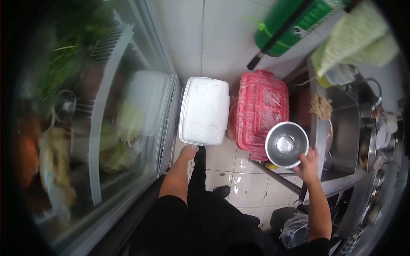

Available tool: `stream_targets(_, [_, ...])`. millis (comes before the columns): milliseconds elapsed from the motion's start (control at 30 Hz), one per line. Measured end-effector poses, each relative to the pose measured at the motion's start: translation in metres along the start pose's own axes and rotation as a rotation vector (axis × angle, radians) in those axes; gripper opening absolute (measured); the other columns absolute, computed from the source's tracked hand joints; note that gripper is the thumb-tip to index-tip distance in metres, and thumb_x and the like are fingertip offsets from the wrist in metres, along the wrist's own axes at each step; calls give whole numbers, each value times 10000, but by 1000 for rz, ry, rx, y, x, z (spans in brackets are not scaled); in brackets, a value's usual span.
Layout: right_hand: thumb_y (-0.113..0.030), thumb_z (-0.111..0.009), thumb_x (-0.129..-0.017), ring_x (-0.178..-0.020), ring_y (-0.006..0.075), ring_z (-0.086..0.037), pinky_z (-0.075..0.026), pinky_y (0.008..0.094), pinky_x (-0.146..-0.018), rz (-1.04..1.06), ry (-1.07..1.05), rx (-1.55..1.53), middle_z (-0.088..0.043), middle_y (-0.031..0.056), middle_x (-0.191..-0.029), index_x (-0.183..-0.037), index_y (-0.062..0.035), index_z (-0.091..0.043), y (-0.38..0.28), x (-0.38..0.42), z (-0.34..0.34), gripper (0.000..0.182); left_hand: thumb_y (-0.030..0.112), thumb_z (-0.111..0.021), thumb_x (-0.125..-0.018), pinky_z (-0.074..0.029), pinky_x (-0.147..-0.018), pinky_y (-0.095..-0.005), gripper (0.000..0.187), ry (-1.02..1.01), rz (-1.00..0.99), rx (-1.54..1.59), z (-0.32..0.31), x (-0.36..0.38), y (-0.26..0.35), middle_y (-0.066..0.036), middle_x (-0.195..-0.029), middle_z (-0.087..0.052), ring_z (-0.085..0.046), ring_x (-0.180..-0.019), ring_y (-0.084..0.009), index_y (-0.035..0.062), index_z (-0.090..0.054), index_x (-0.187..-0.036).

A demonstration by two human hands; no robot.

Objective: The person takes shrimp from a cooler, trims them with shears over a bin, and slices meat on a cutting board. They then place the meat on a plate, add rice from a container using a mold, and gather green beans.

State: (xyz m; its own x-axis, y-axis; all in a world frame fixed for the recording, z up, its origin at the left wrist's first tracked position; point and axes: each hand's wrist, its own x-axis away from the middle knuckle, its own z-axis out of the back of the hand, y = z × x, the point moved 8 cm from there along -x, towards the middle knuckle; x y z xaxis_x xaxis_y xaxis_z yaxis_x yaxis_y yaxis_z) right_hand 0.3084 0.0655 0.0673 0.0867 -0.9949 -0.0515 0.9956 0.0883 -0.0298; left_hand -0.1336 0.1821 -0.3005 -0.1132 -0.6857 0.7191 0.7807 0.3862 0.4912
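My right hand (307,165) grips the rim of a round stainless steel bowl (275,147), thumb on the near side. The bowl is tilted so that its shiny inside shows; I see nothing in it. It hangs above the near right corner of a red plastic-wrapped box (261,106). Down at the near edge of a white cooler (207,111), my left hand (189,152) is closed on the edge of its lid, fingers partly hidden. The lid lies over the cooler, with round recesses on top.
A glass-door fridge (164,55) with vegetables inside stands left. At right are a steel sink (345,132) and a brown cloth (321,106) on its edge. A green cylinder (277,36) leans by the tiled wall. Plastic-lined bin (295,228) stands near my right arm.
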Motion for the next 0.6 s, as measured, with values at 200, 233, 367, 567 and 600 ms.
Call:
stream_targets(200, [-360,-721,-690,-1166,406,-505,-271,608,-1091,-37,-115,20,-575,184,-1126,-930,-84,-577,13,-15,-13,394,448,-667,-854,-394,-1083,-455,828,289,34,41,26,-154,-3,-308,-1401,-455,-471,-1294,-423,-53,-356,-1436])
stream_targets(233, [-367,-702,-686,-1178,407,-488,-276,616,-1080,-70,-153,30,-560,178,-1169,-937,-96,-597,20,-13,-18,384,452,-645,-870,-402,-1078,-458,809,376,12,1,34,-175,0,-312,-1414,-440,-476,-1283,-430,-59,-362,-1430])
stream_targets(367, [-384,-688,-694,-1188,419,-486,-258,613,-1091,-99,-166,61,-561,184,-1167,-957,-100,-596,21,-20,-19,398,451,-634,-856,-414,-1040,-515,635,312,257,-51,65,-190,19,-248,-1323,-493,-478,-1243,-456,82,-498,-1355])
stream_targets(567, [-366,-681,-704,-1236,423,-466,-204,613,-1128,-139,-173,44,-556,191,-1200,-943,-96,-594,28,-22,-18,371,407,-672,-793,-417,-1020,-468,556,403,298,150,65,-199,5,-235,-1219,-561,-510,-1178,-400,16,-557,-1171])
stream_targets(600, [-357,-676,-724,-1271,430,-447,-175,605,-1151,-154,-186,31,-553,201,-1218,-934,-90,-586,30,-20,-20,351,402,-676,-791,-422,-1015,-464,538,418,286,180,67,-193,7,-238,-1199,-570,-516,-1167,-403,10,-561,-1141])
